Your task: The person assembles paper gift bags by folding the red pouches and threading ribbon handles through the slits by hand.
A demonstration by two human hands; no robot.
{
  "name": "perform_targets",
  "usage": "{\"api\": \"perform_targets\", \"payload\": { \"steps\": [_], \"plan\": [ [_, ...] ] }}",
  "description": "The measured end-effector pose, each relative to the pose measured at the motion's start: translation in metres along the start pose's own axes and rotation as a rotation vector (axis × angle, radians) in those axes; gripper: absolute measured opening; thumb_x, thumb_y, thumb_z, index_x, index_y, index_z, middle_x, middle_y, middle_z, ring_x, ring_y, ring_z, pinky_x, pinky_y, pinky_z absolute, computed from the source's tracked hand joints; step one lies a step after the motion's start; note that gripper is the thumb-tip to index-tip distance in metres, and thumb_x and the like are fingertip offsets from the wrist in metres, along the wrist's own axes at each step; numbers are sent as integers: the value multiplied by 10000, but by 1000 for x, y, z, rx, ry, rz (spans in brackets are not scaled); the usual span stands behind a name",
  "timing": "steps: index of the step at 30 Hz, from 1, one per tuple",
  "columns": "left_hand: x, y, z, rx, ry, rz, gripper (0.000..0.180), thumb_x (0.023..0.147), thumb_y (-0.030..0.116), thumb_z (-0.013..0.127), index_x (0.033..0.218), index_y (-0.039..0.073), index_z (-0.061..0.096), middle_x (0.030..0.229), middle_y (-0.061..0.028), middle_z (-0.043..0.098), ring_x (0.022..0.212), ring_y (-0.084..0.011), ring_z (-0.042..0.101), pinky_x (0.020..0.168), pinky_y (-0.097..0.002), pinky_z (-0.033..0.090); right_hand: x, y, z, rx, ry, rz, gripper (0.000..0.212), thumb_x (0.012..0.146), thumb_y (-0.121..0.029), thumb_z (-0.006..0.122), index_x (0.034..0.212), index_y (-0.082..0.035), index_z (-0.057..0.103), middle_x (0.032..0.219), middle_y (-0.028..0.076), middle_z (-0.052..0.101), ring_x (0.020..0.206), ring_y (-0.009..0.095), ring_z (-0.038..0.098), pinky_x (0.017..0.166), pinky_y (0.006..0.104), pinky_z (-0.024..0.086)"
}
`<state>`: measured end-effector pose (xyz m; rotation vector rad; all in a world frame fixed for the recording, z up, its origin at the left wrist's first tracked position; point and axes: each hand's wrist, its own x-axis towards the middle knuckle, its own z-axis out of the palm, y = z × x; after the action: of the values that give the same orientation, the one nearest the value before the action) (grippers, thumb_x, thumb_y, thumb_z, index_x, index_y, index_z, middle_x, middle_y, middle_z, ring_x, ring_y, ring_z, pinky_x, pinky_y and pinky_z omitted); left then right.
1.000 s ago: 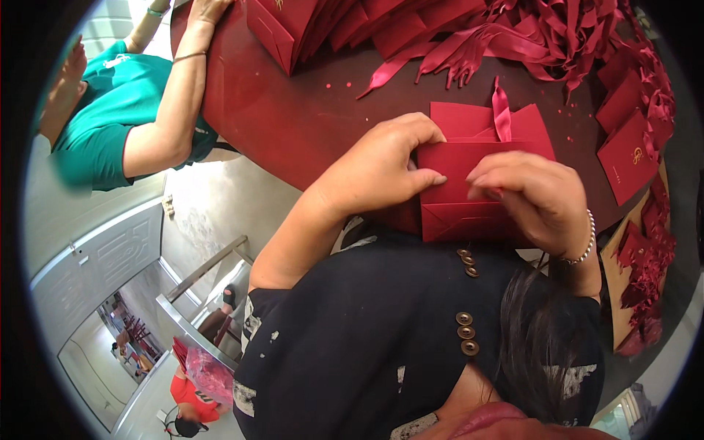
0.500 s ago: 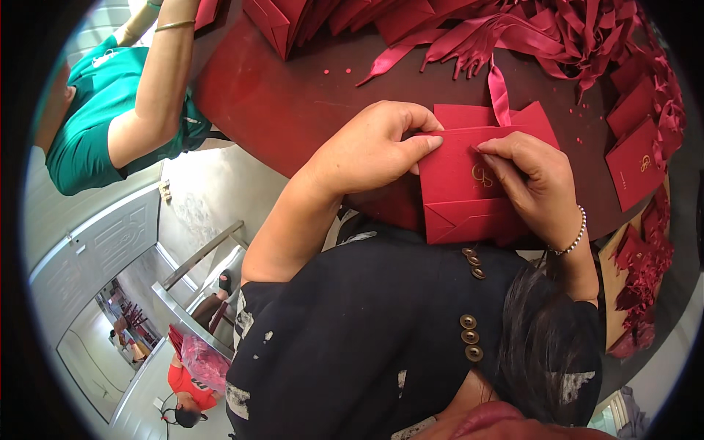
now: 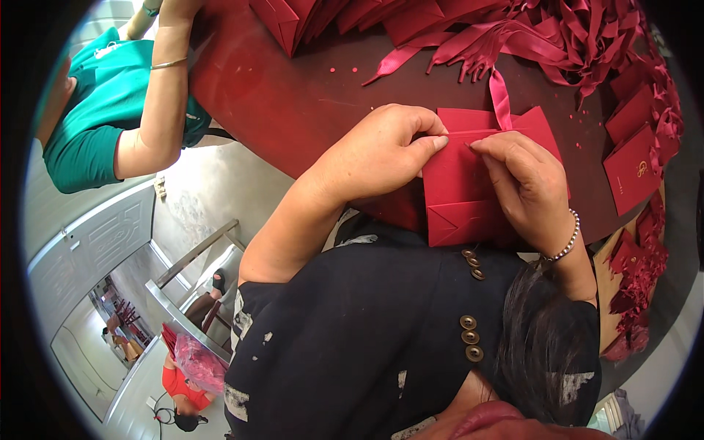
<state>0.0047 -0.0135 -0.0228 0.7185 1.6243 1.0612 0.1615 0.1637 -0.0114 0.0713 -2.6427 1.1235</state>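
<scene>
A small red paper gift bag (image 3: 456, 176) lies at the table's near edge in front of me, its folded base toward my body. My left hand (image 3: 400, 150) pinches the bag's upper left edge between thumb and fingers. Over the bag's front panel, my right hand (image 3: 526, 176) has thumb and forefinger closed near the upper middle; whatever small thing they hold is hidden. A pink-red satin ribbon (image 3: 500, 99) reaches from the bag's mouth toward the far side. The gold emblem on the front is covered by my right hand.
A heap of red ribbons (image 3: 543, 44) lies at the far side, beside several red paper bags (image 3: 367, 13). Finished-looking bags with ribbons (image 3: 632, 169) line the right edge. A co-worker in a green shirt (image 3: 88, 110) sits at the left; a person in red (image 3: 183, 385) is farther off.
My right hand has shifted slightly left across the bag's front, now covering the gold emblem. My left hand keeps its pinch on the edge. The co-worker's arm has moved a little.
</scene>
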Motion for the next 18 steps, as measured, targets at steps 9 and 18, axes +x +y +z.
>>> {"api": "perform_targets", "payload": {
  "steps": [9, 18],
  "plan": [
    [-1, -1, 2, 36, 55, 48, 198, 1013, 134, 594, 1037, -44, 678, 788, 6, 639, 699, -65, 576, 651, -248, 487, -9, -4, 4, -4, -65, 51, 323, 804, 39, 778, 1114, -40, 734, 953, 115, 705, 835, 258, 690, 741, 330, 545],
    [-7, 5, 5, 216, 139, 218, 188, 954, 115, 629, 986, -64, 672, 785, -144, 658, 739, -177, 614, 696, -338, 499, -2, -9, 9, -26, 38, 17, 142, 825, -8, 755, 944, -22, 679, 853, 97, 669, 774, 278, 664, 673, 368, 524]
  ]
}}
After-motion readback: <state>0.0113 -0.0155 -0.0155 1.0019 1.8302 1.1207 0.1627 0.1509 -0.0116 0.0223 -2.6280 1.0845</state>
